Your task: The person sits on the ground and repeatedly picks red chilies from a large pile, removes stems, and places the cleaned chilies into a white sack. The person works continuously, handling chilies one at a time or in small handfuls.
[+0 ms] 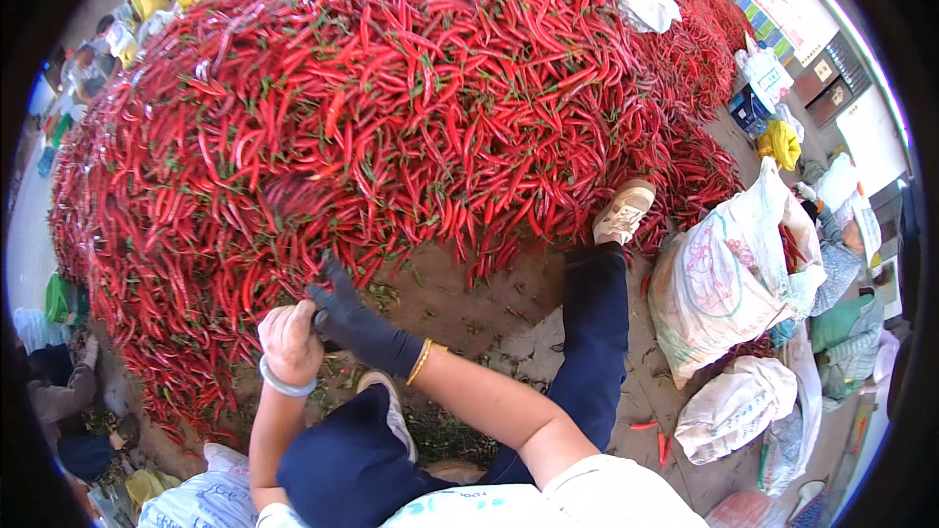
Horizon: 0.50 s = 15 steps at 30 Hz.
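Observation:
My left hand, bare with a pale bangle at the wrist, is held close against the fingers of my right hand. My right hand wears a dark glove with a yellow band at its cuff. Both are in front of the near edge of a huge heap of red chili peppers with green stems. The fingertips of my left hand are turned away, and whether a pepper is between the hands cannot be seen. One gloved finger or thumb points up towards the heap.
My shoe rests against the heap. A woven sack of peppers stands at right, a smaller white sack below it. Another white sack lies at lower left. A white bag lies on the heap. Other people sit at both sides.

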Tool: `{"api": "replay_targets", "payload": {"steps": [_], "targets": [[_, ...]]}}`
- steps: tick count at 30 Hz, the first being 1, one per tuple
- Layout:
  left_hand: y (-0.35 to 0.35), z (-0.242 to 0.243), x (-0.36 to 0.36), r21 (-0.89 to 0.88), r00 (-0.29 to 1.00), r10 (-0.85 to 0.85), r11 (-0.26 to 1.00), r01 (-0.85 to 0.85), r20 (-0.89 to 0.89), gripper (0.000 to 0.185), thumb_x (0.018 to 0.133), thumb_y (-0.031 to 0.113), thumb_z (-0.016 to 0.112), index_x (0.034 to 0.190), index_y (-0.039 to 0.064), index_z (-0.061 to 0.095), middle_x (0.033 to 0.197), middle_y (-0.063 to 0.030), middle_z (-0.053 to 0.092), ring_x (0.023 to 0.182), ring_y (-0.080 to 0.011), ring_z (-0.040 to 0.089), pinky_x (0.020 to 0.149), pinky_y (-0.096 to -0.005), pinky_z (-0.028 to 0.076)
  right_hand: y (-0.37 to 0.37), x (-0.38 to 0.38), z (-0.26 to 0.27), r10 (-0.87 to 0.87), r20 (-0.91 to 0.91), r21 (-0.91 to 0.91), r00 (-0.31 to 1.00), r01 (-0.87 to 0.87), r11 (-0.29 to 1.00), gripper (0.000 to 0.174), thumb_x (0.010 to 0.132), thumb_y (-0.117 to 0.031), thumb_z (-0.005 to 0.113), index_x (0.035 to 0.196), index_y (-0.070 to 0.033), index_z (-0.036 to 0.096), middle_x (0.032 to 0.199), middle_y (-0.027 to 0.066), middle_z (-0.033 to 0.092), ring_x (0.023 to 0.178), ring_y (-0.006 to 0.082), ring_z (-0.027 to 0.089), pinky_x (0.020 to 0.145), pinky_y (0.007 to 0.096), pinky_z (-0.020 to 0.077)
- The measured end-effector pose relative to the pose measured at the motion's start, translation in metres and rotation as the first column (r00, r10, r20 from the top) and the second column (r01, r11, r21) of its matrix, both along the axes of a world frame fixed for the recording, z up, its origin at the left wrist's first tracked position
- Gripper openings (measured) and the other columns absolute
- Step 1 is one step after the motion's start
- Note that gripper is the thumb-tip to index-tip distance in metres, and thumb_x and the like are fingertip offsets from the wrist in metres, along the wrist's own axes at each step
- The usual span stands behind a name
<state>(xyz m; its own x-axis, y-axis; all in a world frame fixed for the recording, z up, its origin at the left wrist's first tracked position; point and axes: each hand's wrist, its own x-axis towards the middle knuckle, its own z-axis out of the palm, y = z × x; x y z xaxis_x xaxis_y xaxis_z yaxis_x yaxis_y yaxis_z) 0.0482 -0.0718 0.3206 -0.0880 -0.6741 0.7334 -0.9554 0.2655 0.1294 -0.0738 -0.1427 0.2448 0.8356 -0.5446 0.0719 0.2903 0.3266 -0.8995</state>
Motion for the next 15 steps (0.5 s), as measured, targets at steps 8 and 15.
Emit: {"api": "replay_targets", "payload": {"steps": [8, 15], "targets": [[0.033, -0.062, 0.022, 0.493, 0.972, -0.186, 0.838, 0.235, -0.146, 0.031, 0.061, 0.000, 0.062, 0.091, 0.004, 0.059, 0.055, -0.0060, 0.044, 0.047, -0.0270, 0.049, 0.044, -0.0393, 0.039, -0.234, -0.180, -0.230, -0.910, -0.409, -0.881, 0.063, -0.286, 0.376, 0.078, 0.084, -0.054, 0.059, 0.147, -0.016, 0.032, 0.145, 0.0317, 0.031, 0.127, 0.0493, 0.040, 0.105, 0.0553, 0.0329], [0.021, -0.068, 0.024, 0.570, 0.921, -0.098, 0.759, 0.315, -0.378, 0.027, 0.063, -0.005, 0.061, 0.088, 0.004, 0.061, 0.055, -0.0087, 0.052, 0.047, -0.0295, 0.054, 0.045, -0.0402, 0.043, -0.223, -0.104, -0.255, -0.889, -0.456, -0.878, -0.052, -0.140, 0.458, 0.068, 0.082, -0.055, 0.059, 0.142, -0.028, 0.042, 0.148, 0.0371, 0.017, 0.129, 0.0575, 0.029, 0.105, 0.0618, 0.0279]]}}
